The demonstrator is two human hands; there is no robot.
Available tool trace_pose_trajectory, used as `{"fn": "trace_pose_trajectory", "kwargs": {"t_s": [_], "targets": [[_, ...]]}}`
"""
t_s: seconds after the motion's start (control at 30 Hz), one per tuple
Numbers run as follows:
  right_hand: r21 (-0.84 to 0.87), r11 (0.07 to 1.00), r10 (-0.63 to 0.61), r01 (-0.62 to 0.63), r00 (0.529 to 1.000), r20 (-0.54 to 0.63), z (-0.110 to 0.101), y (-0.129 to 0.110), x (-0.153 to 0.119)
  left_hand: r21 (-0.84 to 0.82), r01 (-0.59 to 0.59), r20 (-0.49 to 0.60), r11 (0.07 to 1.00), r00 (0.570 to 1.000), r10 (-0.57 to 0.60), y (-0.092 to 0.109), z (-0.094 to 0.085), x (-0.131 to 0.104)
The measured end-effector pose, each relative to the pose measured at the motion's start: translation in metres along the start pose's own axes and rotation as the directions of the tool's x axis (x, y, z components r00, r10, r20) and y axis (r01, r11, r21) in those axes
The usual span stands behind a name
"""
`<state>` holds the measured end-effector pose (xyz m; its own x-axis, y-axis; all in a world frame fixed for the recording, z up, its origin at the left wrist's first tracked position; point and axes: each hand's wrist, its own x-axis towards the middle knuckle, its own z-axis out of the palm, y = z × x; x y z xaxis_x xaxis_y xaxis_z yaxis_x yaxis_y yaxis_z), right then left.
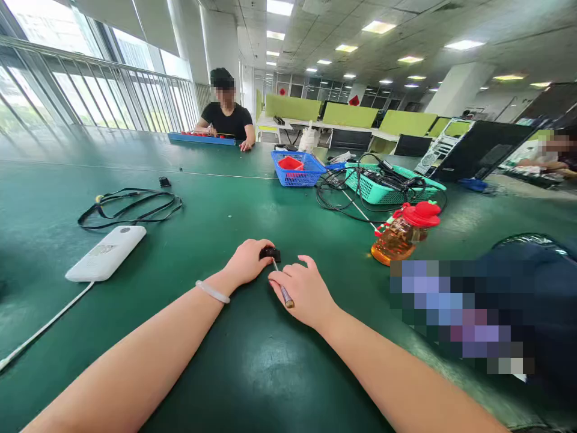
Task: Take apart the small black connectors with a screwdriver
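My left hand [247,262] is closed around a small black plastic part [271,253] on the green table, pinching it between thumb and fingers. Held in my right hand [304,288] is a small screwdriver [285,294] with a brownish handle. Its thin shaft slants up to the left, and its tip meets or lies very near the black part; exact contact is too small to tell. The index finger of my right hand sticks out, while the others curl by the handle. A pale bracelet [213,292] circles my left wrist.
Left lie a white power strip [108,252], a looped black cord [130,207] and another small black part [164,181]. Right are a red-lidded bottle [401,237], a turquoise basket [383,191] of cables and dark fabric [536,300]. Beyond stand a blue basket [297,174] and a seated person [228,117].
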<state>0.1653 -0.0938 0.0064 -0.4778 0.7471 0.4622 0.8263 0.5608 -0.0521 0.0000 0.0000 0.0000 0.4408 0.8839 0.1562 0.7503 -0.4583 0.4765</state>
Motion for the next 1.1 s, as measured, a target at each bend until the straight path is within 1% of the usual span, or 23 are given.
{"fn": "trace_pose_trajectory", "kwargs": {"t_s": [0.23, 0.43, 0.67, 0.87, 1.1], "targets": [[0.028, 1.0, 0.001, 0.0, 1.0, -0.028, 0.0, 0.0017, -0.0004, -0.005, 0.015, -0.004, 1.0, 1.0, -0.015, 0.0015, -0.0024, -0.0027], [0.04, 0.999, 0.012, -0.009, 0.997, -0.075, -0.0002, 0.0038, -0.0003, 0.003, -0.014, -0.005, 1.0, 1.0, 0.014, -0.0011, -0.0014, -0.0014], [0.045, 0.999, 0.028, -0.023, 0.992, -0.121, -0.0009, 0.0057, 0.0002, -0.015, -0.004, -0.01, 1.0, 1.0, 0.003, -0.0002, -0.0017, -0.0016], [0.042, 0.999, -0.007, 0.012, 0.993, -0.119, -0.0005, 0.0047, 0.0005, -0.015, -0.002, -0.015, 1.0, 1.0, 0.002, -0.0009, -0.001, -0.001], [0.049, 0.999, 0.002, 0.003, 0.994, -0.105, -0.0011, 0.0049, -0.0001, -0.018, 0.007, -0.006, 1.0, 1.0, -0.007, -0.0022, -0.0013, -0.0015]]}}
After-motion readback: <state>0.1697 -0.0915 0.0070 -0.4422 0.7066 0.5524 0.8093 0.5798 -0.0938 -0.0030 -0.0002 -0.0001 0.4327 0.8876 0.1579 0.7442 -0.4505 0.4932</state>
